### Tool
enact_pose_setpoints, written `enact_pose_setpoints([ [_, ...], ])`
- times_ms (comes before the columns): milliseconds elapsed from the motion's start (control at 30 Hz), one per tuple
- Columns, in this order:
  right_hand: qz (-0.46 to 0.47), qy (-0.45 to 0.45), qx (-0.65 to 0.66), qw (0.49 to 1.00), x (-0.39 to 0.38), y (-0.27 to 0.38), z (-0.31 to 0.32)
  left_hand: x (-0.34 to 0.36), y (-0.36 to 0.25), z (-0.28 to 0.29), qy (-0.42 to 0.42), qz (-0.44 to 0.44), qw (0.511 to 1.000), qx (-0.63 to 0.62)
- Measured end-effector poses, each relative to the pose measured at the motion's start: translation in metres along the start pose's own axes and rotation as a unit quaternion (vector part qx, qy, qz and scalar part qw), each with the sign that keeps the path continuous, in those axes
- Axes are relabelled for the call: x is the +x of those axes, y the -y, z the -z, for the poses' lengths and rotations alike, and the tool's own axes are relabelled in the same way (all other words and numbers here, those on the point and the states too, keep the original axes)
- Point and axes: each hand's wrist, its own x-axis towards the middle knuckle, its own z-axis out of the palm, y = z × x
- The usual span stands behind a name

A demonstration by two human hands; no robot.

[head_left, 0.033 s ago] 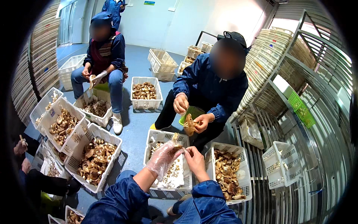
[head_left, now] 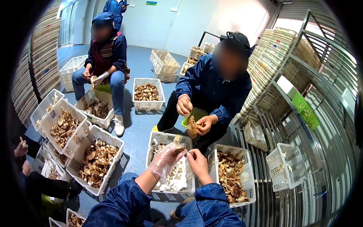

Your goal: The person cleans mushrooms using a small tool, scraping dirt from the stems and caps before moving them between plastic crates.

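Note:
My left hand point(head_left: 165, 160), in a clear plastic glove, is closed round a mushroom point(head_left: 177, 151). Its brown cap shows between the fingers, and a pale stem points up and away. Bare, my right hand point(head_left: 198, 162) meets it at the cap's right side, thumb and fingers pinched together; what lies between those fingertips is too small to make out. Both hands are above a white basket point(head_left: 191, 185) holding pale stem pieces point(head_left: 176, 174) and a white sheet. Just to the right stands another white basket point(head_left: 247, 181) of brown mushrooms point(head_left: 230, 176).
Opposite me, a seated co-worker point(head_left: 215, 83) holds a large brown mushroom point(head_left: 192, 127) close to my hands. Stacked mushroom baskets point(head_left: 107, 178) crowd the left, near another seated co-worker point(head_left: 106, 56). Metal racking point(head_left: 298, 68) lines the right, with a white basket point(head_left: 286, 166) beside it.

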Motion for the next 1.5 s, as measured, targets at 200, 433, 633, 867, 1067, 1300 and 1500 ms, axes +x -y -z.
enact_pose_setpoints([
  [200, 0.054, -0.027, 0.011, 0.998, -0.017, -0.005, -0.011, 0.004, -0.005, 0.000, -0.029, 0.031, 0.999, -0.030],
  [433, -0.004, 0.015, 0.112, 0.994, -0.005, -0.043, -0.032, -0.004, -0.004, -0.017, 0.008, 0.071, 0.996, -0.048],
  [633, -0.065, 0.095, 0.234, 0.965, -0.005, -0.041, -0.032, -0.001, 0.000, -0.013, 0.008, 0.036, 0.998, -0.041],
  [867, -0.150, 0.113, 0.457, 0.869, -0.014, -0.016, -0.016, -0.001, -0.003, -0.010, 0.001, -0.001, 0.999, -0.034],
  [1067, -0.112, 0.004, 0.381, 0.918, -0.019, -0.028, -0.011, -0.012, -0.012, -0.019, 0.015, -0.020, 0.999, -0.035],
  [1300, -0.119, -0.006, 0.340, 0.933, -0.025, -0.024, -0.016, -0.025, -0.024, -0.009, 0.046, 0.015, 0.995, -0.087],
  [1500, -0.117, 0.002, 0.354, 0.928, -0.028, -0.022, -0.014, -0.025, -0.020, -0.007, 0.052, 0.005, 0.999, -0.008],
])
